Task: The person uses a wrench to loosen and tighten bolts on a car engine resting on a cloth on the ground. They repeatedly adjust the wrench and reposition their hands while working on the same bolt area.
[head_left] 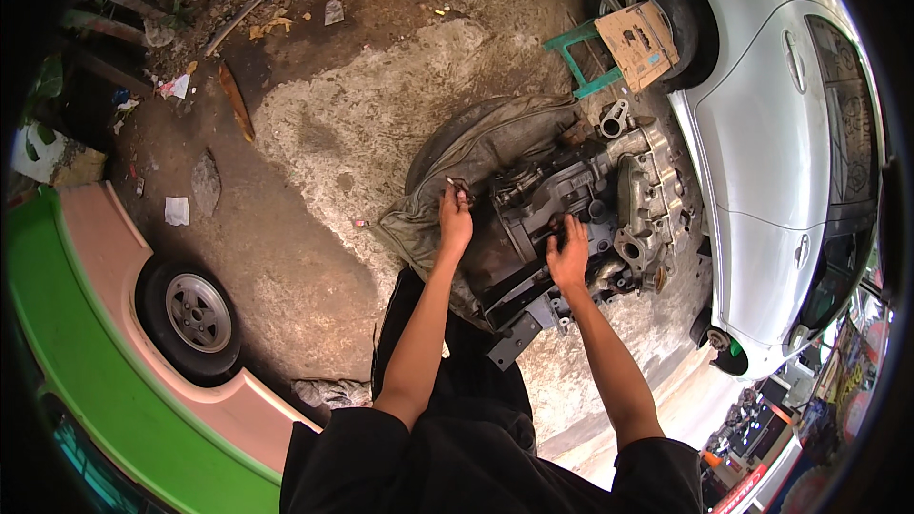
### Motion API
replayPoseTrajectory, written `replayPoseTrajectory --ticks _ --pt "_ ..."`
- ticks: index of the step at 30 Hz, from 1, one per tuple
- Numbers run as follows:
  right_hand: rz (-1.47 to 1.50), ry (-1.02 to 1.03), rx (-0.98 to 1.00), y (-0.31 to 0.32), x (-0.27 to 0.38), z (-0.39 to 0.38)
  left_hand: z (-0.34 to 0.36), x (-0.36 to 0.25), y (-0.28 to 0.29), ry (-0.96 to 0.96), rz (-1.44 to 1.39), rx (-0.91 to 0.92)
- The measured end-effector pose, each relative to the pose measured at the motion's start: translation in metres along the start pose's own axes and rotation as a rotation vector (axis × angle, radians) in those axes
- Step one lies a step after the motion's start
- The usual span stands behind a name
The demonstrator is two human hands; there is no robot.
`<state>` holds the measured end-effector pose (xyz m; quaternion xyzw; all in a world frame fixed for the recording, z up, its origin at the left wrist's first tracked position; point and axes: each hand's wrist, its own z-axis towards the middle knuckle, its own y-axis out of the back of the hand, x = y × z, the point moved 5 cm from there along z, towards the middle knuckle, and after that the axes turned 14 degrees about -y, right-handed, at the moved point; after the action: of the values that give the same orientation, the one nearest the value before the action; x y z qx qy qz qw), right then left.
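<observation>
A greasy dark car engine [533,228] lies in front of me, its pale metal head with round ports [638,195] on the right. Beside the engine's left end, my left hand [455,224] is raised with its fingers closed at the tips. Something small and dark shows there, too small to name. My right hand [569,255] rests on the middle of the engine, fingers apart; what lies under the fingertips is hidden. A dirty grey-brown cloth [409,228] is spread beside the engine's left and far sides, partly over a dark round shape.
A silver car [752,133] stands close on the right. Beyond the engine is a green stool [571,52] with a worn brown board [636,46] on it. At left stands a green and pink vehicle [124,324]. Litter and a brown wooden piece [234,100] lie on the stained ground.
</observation>
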<state>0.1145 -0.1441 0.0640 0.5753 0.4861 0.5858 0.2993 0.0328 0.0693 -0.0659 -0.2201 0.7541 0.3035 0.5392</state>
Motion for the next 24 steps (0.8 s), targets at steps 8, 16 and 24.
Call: replayPoseTrajectory --ticks 8,16,24 --pt "-0.008 -0.019 -0.007 -0.006 -0.009 -0.002 -0.009 -0.01 0.001 -0.018 -0.101 0.106" --pt "0.011 0.02 -0.02 -0.005 -0.005 0.0 -0.02 -0.051 0.006 -0.161 -0.029 0.154" --pt "0.026 -0.001 0.032 0.002 0.003 0.0 -0.035 -0.051 0.003 -0.189 -0.038 0.143"
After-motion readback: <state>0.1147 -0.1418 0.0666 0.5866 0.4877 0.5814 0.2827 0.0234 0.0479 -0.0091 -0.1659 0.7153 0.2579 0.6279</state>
